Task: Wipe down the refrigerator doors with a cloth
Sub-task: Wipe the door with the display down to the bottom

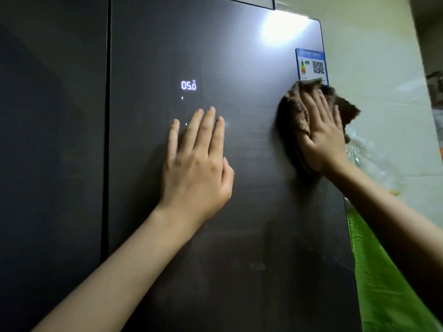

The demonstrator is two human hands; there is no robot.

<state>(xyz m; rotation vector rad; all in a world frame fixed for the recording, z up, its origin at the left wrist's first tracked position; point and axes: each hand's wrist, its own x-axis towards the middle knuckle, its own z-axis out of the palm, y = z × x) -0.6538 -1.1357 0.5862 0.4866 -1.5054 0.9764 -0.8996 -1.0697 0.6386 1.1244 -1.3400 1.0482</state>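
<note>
**Cloth on the fridge door**

The right hand (321, 137) presses a brown cloth (293, 116) against the right door (239, 44), fingers straight, just below the label (311, 64). The left hand (196, 168) lies flat, fingers spread, under the display (188, 85).

Right hand (322, 137) presses brown cloth (293, 116) on dark door (251, 212); left hand (196, 168) flat.

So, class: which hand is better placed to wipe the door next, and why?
The right hand: it presses the cloth against the door. The left hand lies flat on the door, holding nothing.
</note>
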